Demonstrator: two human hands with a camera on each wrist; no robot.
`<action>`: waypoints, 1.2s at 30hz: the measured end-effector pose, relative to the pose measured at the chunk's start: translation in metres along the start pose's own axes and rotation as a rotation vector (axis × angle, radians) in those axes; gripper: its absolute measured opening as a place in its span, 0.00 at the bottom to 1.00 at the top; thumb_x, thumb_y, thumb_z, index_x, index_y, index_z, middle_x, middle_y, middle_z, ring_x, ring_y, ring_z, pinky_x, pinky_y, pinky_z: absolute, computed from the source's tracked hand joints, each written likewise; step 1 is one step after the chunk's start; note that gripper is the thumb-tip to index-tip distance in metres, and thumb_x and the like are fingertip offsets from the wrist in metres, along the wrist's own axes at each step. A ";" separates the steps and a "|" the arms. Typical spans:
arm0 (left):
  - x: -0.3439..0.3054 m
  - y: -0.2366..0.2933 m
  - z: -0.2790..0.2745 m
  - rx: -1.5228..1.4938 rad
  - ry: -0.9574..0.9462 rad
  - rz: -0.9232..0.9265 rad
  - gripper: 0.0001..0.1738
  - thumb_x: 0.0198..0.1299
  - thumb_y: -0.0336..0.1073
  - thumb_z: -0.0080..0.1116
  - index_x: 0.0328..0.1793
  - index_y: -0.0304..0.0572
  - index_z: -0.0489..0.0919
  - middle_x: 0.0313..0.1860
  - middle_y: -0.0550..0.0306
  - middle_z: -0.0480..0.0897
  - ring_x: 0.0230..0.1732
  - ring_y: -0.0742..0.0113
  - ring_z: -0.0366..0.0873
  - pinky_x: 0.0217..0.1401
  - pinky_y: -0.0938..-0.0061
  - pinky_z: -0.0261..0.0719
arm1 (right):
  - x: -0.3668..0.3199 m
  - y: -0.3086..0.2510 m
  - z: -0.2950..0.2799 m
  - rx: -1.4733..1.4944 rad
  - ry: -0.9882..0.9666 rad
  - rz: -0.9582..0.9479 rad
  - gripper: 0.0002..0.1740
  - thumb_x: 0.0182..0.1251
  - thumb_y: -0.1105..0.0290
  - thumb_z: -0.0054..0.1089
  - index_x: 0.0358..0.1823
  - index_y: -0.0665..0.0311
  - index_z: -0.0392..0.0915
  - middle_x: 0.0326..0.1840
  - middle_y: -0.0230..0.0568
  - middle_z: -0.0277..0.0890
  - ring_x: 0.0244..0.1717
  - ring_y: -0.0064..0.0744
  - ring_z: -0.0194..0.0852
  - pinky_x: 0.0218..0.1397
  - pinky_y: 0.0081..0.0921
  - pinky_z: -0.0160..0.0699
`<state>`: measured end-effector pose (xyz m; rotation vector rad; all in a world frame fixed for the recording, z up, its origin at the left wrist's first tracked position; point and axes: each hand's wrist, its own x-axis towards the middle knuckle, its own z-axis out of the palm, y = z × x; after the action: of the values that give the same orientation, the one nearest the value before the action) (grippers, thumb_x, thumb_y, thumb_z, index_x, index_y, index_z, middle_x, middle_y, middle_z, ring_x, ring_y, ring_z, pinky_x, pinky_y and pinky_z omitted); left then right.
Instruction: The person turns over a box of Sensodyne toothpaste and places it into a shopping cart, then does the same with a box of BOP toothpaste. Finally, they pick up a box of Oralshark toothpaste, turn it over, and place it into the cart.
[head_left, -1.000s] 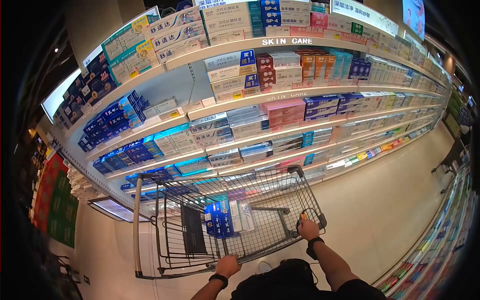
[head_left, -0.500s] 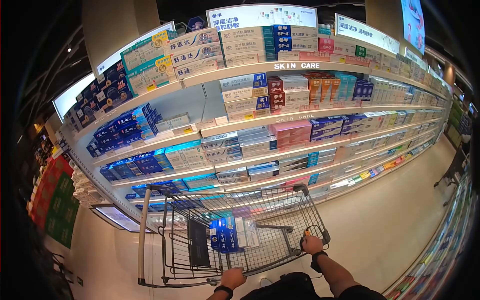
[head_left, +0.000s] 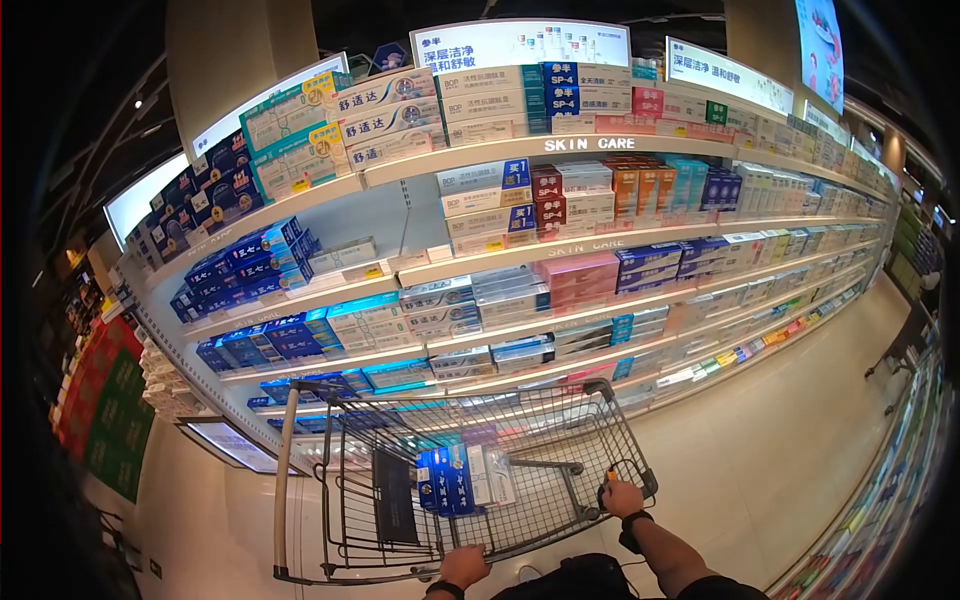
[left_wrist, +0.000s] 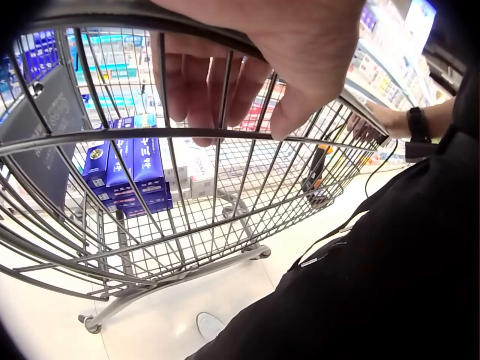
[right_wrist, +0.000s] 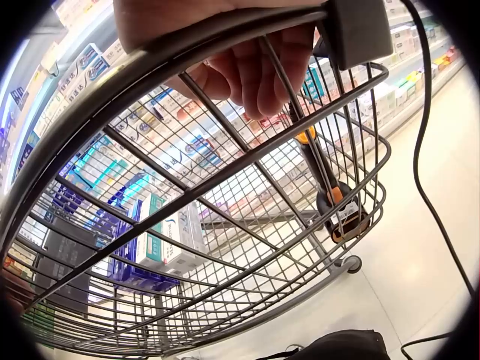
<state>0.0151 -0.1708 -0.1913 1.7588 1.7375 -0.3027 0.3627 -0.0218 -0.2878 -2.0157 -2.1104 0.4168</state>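
A grey wire shopping cart stands sideways before me. My left hand grips its near side rim, with fingers hanging over into the basket in the left wrist view. Farther right, my right hand holds the rim close to the corner, its fingers curled over the bar in the right wrist view. Inside the cart lie blue toothpaste boxes and, beside them, white boxes. Below the right fingers hangs a black device with orange parts; its kind is unclear.
Long shelves of boxed goods curve along the far side of the cart. Pale tiled floor stretches to the right. Another rack stands at the lower right, and a lit panel sits low at the left.
The head view has tilted up, so shelves, cart and hands appear lower than a second ago. Both hands stay on the cart rim, and the boxes keep their places in the basket.
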 end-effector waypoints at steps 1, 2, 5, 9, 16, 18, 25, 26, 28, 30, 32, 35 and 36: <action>-0.001 0.001 -0.003 0.004 -0.012 -0.004 0.22 0.57 0.49 0.56 0.49 0.39 0.79 0.46 0.48 0.83 0.49 0.49 0.80 0.50 0.54 0.80 | 0.000 -0.001 -0.001 0.002 0.000 0.004 0.10 0.57 0.63 0.56 0.31 0.60 0.82 0.26 0.46 0.81 0.30 0.47 0.80 0.36 0.42 0.80; 0.001 0.000 -0.002 0.005 -0.017 -0.002 0.22 0.57 0.49 0.56 0.49 0.39 0.79 0.46 0.48 0.83 0.49 0.49 0.80 0.50 0.55 0.80 | 0.000 -0.002 -0.002 0.004 0.000 0.007 0.10 0.57 0.63 0.56 0.31 0.60 0.82 0.26 0.46 0.81 0.30 0.47 0.80 0.36 0.42 0.80; 0.004 -0.003 0.001 0.004 -0.028 -0.002 0.22 0.58 0.49 0.56 0.49 0.39 0.79 0.46 0.48 0.83 0.49 0.49 0.80 0.50 0.55 0.80 | -0.001 -0.004 -0.005 0.013 -0.009 0.016 0.10 0.57 0.63 0.56 0.31 0.60 0.82 0.26 0.46 0.81 0.30 0.48 0.81 0.36 0.42 0.80; 0.009 -0.005 0.005 0.007 -0.028 -0.013 0.25 0.56 0.50 0.58 0.54 0.43 0.78 0.47 0.49 0.83 0.49 0.50 0.80 0.49 0.55 0.80 | 0.001 -0.005 -0.006 0.008 -0.005 0.017 0.11 0.58 0.63 0.56 0.30 0.61 0.82 0.27 0.46 0.81 0.30 0.48 0.80 0.37 0.43 0.80; 0.010 -0.006 0.005 0.024 -0.025 -0.021 0.27 0.57 0.52 0.59 0.58 0.46 0.78 0.48 0.50 0.84 0.48 0.50 0.81 0.48 0.55 0.80 | 0.005 -0.002 -0.002 0.010 0.003 -0.002 0.10 0.58 0.63 0.56 0.30 0.61 0.82 0.26 0.46 0.81 0.29 0.48 0.80 0.36 0.42 0.80; 0.009 -0.005 0.003 0.006 -0.025 -0.003 0.24 0.57 0.51 0.57 0.53 0.42 0.78 0.47 0.49 0.83 0.49 0.49 0.80 0.49 0.55 0.80 | 0.005 -0.002 -0.002 0.017 0.009 -0.006 0.10 0.57 0.63 0.56 0.30 0.60 0.82 0.26 0.46 0.81 0.29 0.48 0.80 0.36 0.42 0.80; 0.007 -0.003 -0.003 0.000 -0.038 0.004 0.24 0.58 0.50 0.57 0.53 0.40 0.78 0.46 0.48 0.83 0.49 0.49 0.80 0.48 0.54 0.81 | 0.007 -0.004 -0.007 0.007 -0.009 -0.018 0.10 0.57 0.63 0.57 0.31 0.60 0.82 0.27 0.45 0.81 0.30 0.47 0.81 0.36 0.41 0.80; 0.008 -0.003 -0.003 -0.001 -0.040 0.002 0.24 0.58 0.50 0.57 0.53 0.40 0.78 0.46 0.48 0.83 0.49 0.49 0.80 0.48 0.54 0.81 | 0.008 -0.004 -0.006 0.008 -0.009 -0.018 0.10 0.57 0.63 0.57 0.32 0.60 0.82 0.27 0.45 0.81 0.30 0.47 0.81 0.36 0.41 0.80; 0.010 -0.004 -0.003 -0.003 -0.043 -0.001 0.24 0.58 0.50 0.57 0.52 0.40 0.78 0.45 0.48 0.83 0.48 0.49 0.80 0.48 0.54 0.81 | 0.009 -0.006 -0.009 -0.007 -0.021 -0.016 0.10 0.58 0.63 0.57 0.33 0.60 0.82 0.28 0.44 0.82 0.31 0.45 0.82 0.37 0.40 0.81; 0.011 -0.006 0.000 0.003 -0.016 0.018 0.24 0.58 0.50 0.57 0.53 0.40 0.78 0.45 0.47 0.83 0.48 0.49 0.80 0.48 0.54 0.81 | 0.010 -0.009 -0.013 -0.040 -0.047 -0.013 0.10 0.60 0.63 0.55 0.34 0.59 0.83 0.29 0.43 0.82 0.32 0.43 0.83 0.38 0.38 0.82; 0.012 -0.007 0.001 0.004 -0.016 0.020 0.24 0.57 0.50 0.57 0.53 0.40 0.78 0.45 0.47 0.83 0.48 0.49 0.81 0.47 0.54 0.81 | 0.010 -0.011 -0.017 -0.031 -0.050 -0.017 0.10 0.59 0.63 0.56 0.34 0.60 0.83 0.29 0.44 0.82 0.31 0.43 0.83 0.38 0.38 0.82; 0.013 -0.006 0.001 -0.006 -0.048 0.012 0.25 0.57 0.50 0.57 0.54 0.40 0.78 0.46 0.47 0.83 0.48 0.49 0.81 0.47 0.54 0.81 | 0.010 -0.008 -0.014 -0.040 -0.051 -0.022 0.10 0.59 0.63 0.56 0.34 0.60 0.83 0.29 0.44 0.82 0.31 0.42 0.83 0.38 0.38 0.82; 0.014 -0.007 0.002 -0.010 -0.043 0.015 0.25 0.57 0.50 0.57 0.54 0.40 0.78 0.46 0.47 0.83 0.48 0.49 0.80 0.48 0.54 0.81 | 0.012 -0.009 -0.013 -0.044 -0.045 -0.025 0.10 0.59 0.63 0.56 0.34 0.60 0.83 0.28 0.43 0.82 0.31 0.42 0.83 0.38 0.38 0.82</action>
<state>0.0107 -0.1615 -0.2029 1.7453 1.6914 -0.3229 0.3579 -0.0093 -0.2728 -2.0194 -2.1880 0.4190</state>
